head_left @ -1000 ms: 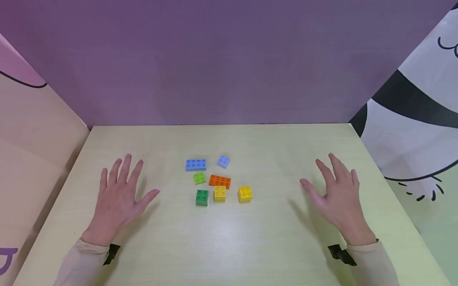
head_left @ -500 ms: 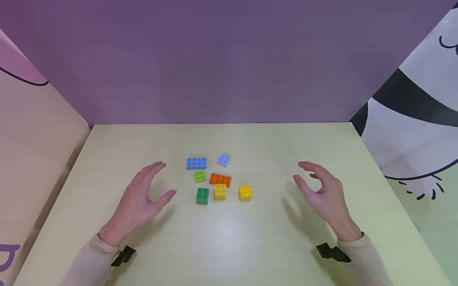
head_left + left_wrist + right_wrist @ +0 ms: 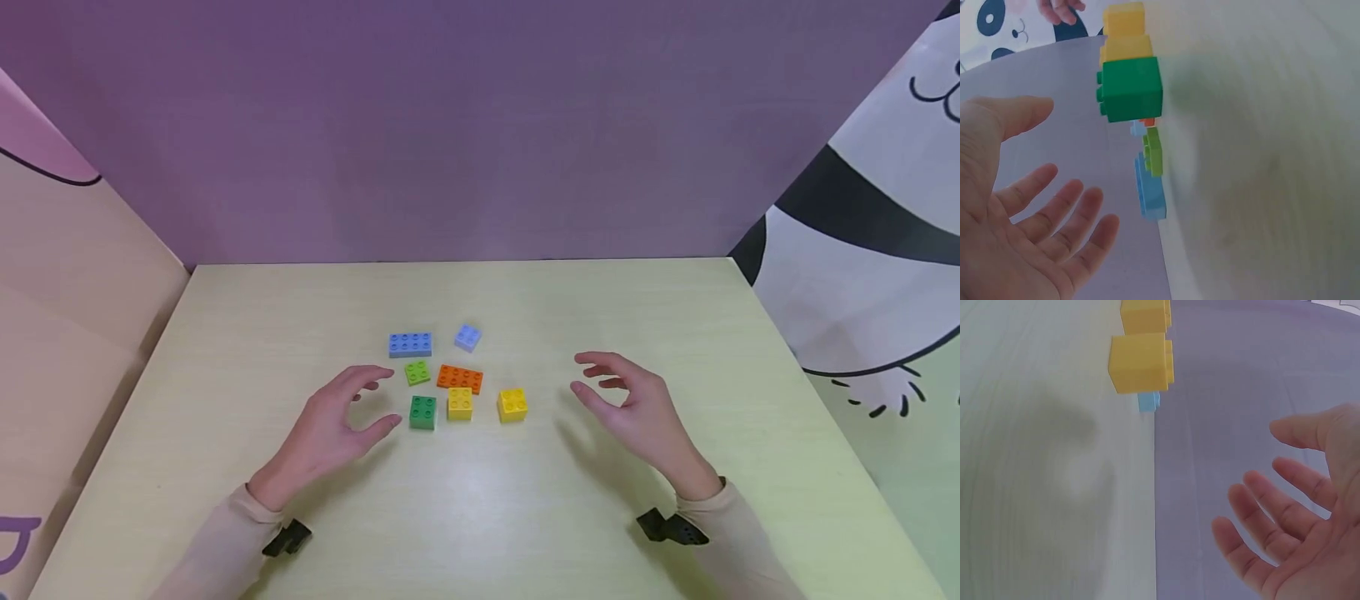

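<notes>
Your left hand (image 3: 330, 432) and right hand (image 3: 641, 410) hang empty over a pale table (image 3: 480, 517), thumbs and fingers well parted, the green brick (image 3: 423, 412) just beside the left, the rightmost yellow brick (image 3: 513, 405) nearest the right; both look light, rigid, best pinched by opposite walls.

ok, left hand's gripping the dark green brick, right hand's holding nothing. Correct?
Not quite: the left hand isn't gripping the dark green brick. It holds nothing; the left wrist view shows a gap between its thumb and the brick. The right hand does hold nothing.
</notes>
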Available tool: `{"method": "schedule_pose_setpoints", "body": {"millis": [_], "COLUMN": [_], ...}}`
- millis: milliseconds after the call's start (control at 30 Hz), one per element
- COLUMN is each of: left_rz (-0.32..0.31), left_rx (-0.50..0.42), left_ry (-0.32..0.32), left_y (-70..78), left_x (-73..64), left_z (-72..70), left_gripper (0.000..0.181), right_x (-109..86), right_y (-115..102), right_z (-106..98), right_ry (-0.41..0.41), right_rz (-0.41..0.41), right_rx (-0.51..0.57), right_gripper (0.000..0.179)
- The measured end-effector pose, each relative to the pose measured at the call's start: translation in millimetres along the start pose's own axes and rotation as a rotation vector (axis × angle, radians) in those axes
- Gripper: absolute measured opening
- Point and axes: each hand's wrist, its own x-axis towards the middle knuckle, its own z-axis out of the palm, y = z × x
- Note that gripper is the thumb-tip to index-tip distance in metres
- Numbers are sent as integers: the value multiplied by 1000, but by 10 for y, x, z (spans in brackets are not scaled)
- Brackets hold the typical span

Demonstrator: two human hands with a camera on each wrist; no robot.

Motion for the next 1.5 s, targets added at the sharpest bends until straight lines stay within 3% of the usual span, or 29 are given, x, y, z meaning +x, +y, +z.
{"method": "schedule_pose_setpoints", "body": {"millis": [467,900,1500], "left_rz": [-43,-56,-96], "left_rx": [5,24,57], "left_ry": [-94,-104,-179], "left_y": [54,8,39], "left_x": [24,13,98], "left_z": [154,194,227], "left_gripper": [57,54,54], "right_x": [30,35,95], "right_y": [-85,-96,-106], "right_z": [137,313,539], "right_ry": [-86,-158,-296], "right_rz": [0,-8,32], "right_rx": [33,64,67], "right_gripper": [37,38,45]}}
